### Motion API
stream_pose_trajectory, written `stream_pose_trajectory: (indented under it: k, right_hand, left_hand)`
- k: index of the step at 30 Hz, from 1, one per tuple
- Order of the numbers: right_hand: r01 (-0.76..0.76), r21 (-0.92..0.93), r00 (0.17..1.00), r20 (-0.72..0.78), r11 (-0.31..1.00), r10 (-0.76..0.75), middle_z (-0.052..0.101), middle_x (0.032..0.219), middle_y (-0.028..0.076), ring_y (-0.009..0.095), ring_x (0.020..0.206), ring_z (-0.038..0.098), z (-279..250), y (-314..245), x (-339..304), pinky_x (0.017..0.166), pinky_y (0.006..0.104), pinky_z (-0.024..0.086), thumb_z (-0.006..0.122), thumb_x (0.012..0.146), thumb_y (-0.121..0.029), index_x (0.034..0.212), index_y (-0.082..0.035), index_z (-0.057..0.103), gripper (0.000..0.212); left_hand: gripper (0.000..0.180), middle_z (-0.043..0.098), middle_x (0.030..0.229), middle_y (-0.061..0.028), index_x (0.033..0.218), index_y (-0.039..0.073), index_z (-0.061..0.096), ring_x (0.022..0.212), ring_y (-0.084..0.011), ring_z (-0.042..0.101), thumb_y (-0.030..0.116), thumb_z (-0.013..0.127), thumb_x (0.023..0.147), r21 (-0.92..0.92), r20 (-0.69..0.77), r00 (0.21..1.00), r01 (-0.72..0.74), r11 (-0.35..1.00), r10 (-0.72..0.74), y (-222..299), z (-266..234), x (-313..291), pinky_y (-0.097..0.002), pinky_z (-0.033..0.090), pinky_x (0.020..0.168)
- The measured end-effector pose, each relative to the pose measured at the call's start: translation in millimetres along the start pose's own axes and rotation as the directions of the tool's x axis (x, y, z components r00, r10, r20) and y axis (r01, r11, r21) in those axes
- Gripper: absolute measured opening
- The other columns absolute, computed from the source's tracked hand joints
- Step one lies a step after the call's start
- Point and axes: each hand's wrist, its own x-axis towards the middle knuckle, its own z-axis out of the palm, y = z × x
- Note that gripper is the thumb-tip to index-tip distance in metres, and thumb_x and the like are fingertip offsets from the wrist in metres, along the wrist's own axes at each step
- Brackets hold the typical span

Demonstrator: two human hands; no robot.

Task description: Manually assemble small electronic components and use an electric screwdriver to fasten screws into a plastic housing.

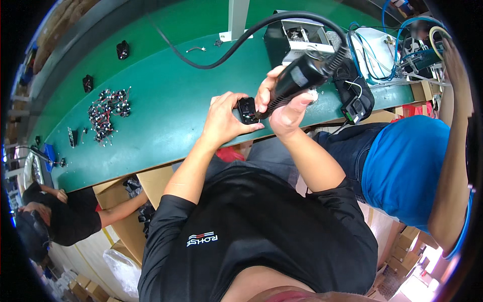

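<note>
- Your left hand (221, 118): fingers grasping a small black plastic housing (246, 110), thumb on its near side, other fingers round its far edge.
- Housing sits just above the green surface (166, 116), near its front edge, in front of your torso; small parts visible inside, too small to name.
- Your right hand (288, 118): fingers wrapped round a black corded power screwdriver (294, 83), tilted, lower end down at the housing's right side. Can't tell if the bit touches.
- Driver's black cable (282, 17) arcs up and over to the left.
- Left on the surface: heap of small wired components (108, 113), red and black leads tangled; a black housing (73, 137) near the heap.
- Farther back: two more black housings (123, 50), well apart from your hands.
- Beyond the driver: box-shaped bench machine (302, 38) with a light metal front.
- Right: co-worker in a blue shirt (405, 166). Left: co-worker in black (75, 216), arm over a cardboard box (113, 194).
</note>
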Motion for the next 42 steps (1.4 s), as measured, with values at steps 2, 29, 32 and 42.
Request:
stream_pose_trajectory:
  k: [2, 29, 32, 42]
  right_hand:
    - [0.027, -0.02, 0.999, 0.045, 0.999, -0.026, 0.057, 0.073, 0.008, 0.011, 0.057, 0.054, -1.0, 2.5, -0.1, 0.053, 0.024, 0.046, 0.054, 0.082, -0.079, 0.118, 0.005, 0.049, 0.092]
    - [0.081, 0.005, 0.996, 0.025, 0.997, -0.081, 0.057, 0.074, 0.004, 0.008, 0.057, 0.053, 7.3, 15.0, -0.1, 0.053, 0.022, 0.043, 0.057, 0.085, -0.073, 0.121, 0.004, 0.047, 0.085]
    - [0.087, -0.054, 0.996, 0.006, 0.995, -0.087, 0.056, 0.076, 0.005, 0.009, 0.06, 0.053, -0.6, 13.8, -0.6, 0.056, 0.0236, 0.045, 0.055, 0.088, -0.07, 0.126, 0.0, 0.048, 0.08]
    - [-0.254, 0.067, 0.967, 0.025, 0.965, 0.253, 0.053, 0.068, 0.004, 0.01, 0.047, 0.051, 5.4, -79.6, 38.2, 0.046, 0.0263, 0.046, 0.029, 0.105, -0.056, 0.122, -0.002, 0.05, 0.06]
  left_hand:
    - [0.072, 0.062, 0.09, -0.0058, 0.106, 0.007, 0.065, 0.087, -0.0262, 0.061, 0.039, 0.095, 0.048, -0.038, 0.046, 0.997, 0.06, 0.997, -0.058, 1.6, -0.9, -0.4, -0.0378, 0.042, 0.086]
    - [0.067, 0.06, 0.089, -0.0076, 0.101, 0.008, 0.062, 0.083, -0.0289, 0.058, 0.032, 0.095, 0.047, 0.081, 0.052, 0.996, 0.072, 0.994, -0.077, 4.8, -4.3, -4.3, -0.0411, 0.044, 0.081]
    - [0.071, 0.058, 0.095, -0.0125, 0.102, 0.002, 0.055, 0.094, -0.0348, 0.054, 0.028, 0.094, 0.049, 0.025, 0.148, 0.978, 0.141, 0.99, -0.144, 16.0, -3.1, -1.6, -0.0458, 0.045, 0.084]
    - [0.075, 0.054, 0.121, -0.0176, 0.131, -0.001, 0.049, 0.114, -0.0329, 0.056, 0.016, 0.086, 0.068, 0.006, -0.148, 0.984, 0.102, 0.995, -0.1, -42.3, -67.4, 30.7, -0.0413, 0.044, 0.101]
